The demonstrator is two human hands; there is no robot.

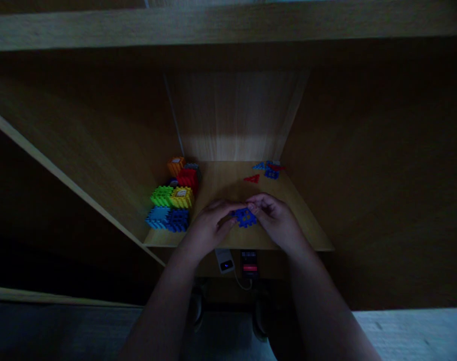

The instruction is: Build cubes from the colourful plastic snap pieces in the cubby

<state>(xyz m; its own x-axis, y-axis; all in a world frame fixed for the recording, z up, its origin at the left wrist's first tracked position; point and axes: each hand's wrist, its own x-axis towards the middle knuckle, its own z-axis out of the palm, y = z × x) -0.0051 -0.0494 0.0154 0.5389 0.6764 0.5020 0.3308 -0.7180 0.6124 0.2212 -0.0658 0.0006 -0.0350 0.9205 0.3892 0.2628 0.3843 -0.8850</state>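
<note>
Over the shelf, blue notched square tile, pinched in left hand and right hand grips.

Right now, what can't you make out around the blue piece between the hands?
Head view, dim throughout.
The blue piece: edges covered by the left hand and right hand; one part or several, unclear.
The loose pieces at the far right: too small and dark to count.
The block stack: rear blocks hidden behind the front ones.

Left grip and right grip pinch one blue toothed piece between them; coloured cubes stand left of them, loose pieces beyond.
</note>
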